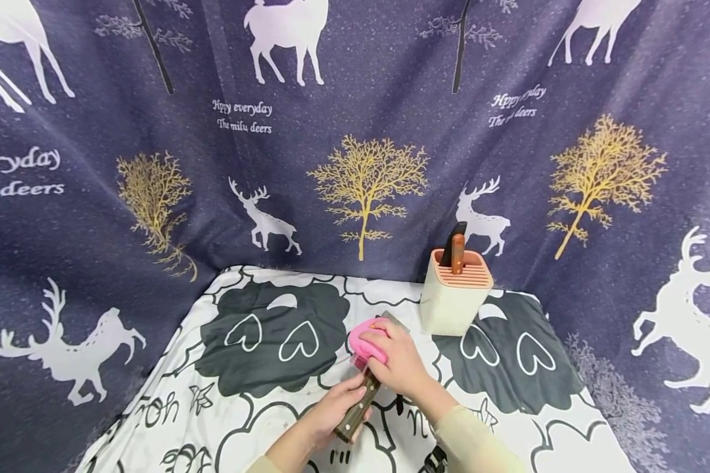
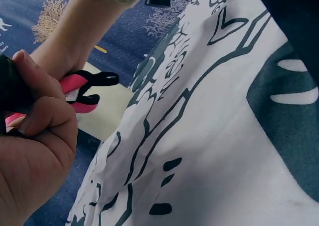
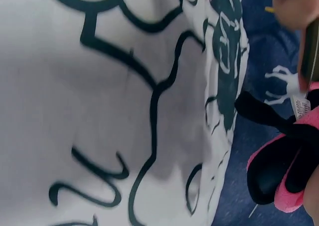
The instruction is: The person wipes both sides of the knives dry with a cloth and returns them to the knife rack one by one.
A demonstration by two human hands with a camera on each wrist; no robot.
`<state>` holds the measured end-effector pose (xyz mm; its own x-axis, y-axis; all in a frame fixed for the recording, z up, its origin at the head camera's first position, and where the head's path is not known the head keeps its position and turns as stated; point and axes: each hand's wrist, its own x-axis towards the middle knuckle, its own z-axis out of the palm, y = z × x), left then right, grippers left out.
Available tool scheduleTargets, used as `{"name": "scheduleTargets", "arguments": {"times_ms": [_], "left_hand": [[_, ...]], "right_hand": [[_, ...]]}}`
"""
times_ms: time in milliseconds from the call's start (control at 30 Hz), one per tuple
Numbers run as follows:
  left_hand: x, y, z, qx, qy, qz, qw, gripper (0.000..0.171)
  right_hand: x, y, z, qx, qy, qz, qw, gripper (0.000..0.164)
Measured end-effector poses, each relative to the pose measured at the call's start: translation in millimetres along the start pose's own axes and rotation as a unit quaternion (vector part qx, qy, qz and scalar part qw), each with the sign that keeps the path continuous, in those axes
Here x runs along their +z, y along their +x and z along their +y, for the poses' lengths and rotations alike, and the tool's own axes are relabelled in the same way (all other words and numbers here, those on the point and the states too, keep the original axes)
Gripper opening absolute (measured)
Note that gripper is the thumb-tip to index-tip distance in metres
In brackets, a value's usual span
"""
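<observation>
My left hand (image 1: 334, 408) grips the dark wooden handle (image 1: 350, 420) of a broad-bladed knife held above the bed-like cloth. The knife points up and to the right, with part of its grey blade (image 1: 398, 321) showing beyond my right hand (image 1: 401, 361). That hand holds a pink, padded pad (image 1: 362, 338) against the blade, its fingers curled over it. In the right wrist view the pink pad (image 3: 288, 203) shows black parts, a black strap and a small white label. Most of the blade is hidden behind the pad and fingers.
A cream knife block (image 1: 449, 305) with a slotted orange top stands at the back right. A wooden-handled knife (image 1: 458, 253) and a black-handled tool (image 1: 448, 253) stand in it. White patterned cloth (image 1: 260, 417) covers the surface; a dark deer-print curtain (image 1: 296, 138) hangs behind.
</observation>
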<state>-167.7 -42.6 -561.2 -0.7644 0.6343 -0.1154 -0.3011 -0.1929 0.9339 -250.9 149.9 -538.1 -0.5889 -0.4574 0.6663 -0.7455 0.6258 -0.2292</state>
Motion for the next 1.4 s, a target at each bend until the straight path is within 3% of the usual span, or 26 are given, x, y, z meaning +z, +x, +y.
{"name": "scheduleTargets", "arguments": {"times_ms": [367,600,700,800,900,1100,1200,1333,1400], "left_hand": [[-2.9,-5.5,-8.8,-0.019,0.011,-0.001,0.9998,0.057],[-0.6,-10.4,-4.8,-0.016,0.057,0.006,0.9982,0.053],[1.3,-12.0,-3.6,-0.014,0.068,0.007,0.9976,0.052],[2.2,-13.3,-4.6,-0.012,0.072,0.004,0.9973,0.050],[0.8,-14.2,-8.0,-0.004,0.075,-0.005,0.9972,0.048],[-0.8,-15.0,-16.1,0.011,0.086,-0.013,0.9962,0.050],[-0.1,-15.8,-18.0,0.010,0.089,-0.001,0.9960,0.056],[-0.4,-16.8,-18.8,0.005,0.096,0.017,0.9952,0.059],[-1.4,-17.5,-19.7,0.006,0.106,0.022,0.9941,0.058]], "right_hand": [[6,-15,24,0.051,-0.035,-0.015,0.998,0.045],[3,-18,39,0.102,-0.045,0.014,0.994,0.050],[3,-19,46,0.132,-0.042,0.024,0.990,0.050],[1,-19,53,0.189,-0.018,0.016,0.982,0.051],[-1,-19,60,0.266,0.031,-0.006,0.963,0.050],[-7,-21,70,0.418,0.107,-0.012,0.902,0.046],[-10,-24,75,0.462,0.122,-0.003,0.879,0.046],[-11,-27,81,0.498,0.185,0.010,0.847,0.045],[-12,-28,84,0.519,0.231,0.020,0.823,0.041]]}}
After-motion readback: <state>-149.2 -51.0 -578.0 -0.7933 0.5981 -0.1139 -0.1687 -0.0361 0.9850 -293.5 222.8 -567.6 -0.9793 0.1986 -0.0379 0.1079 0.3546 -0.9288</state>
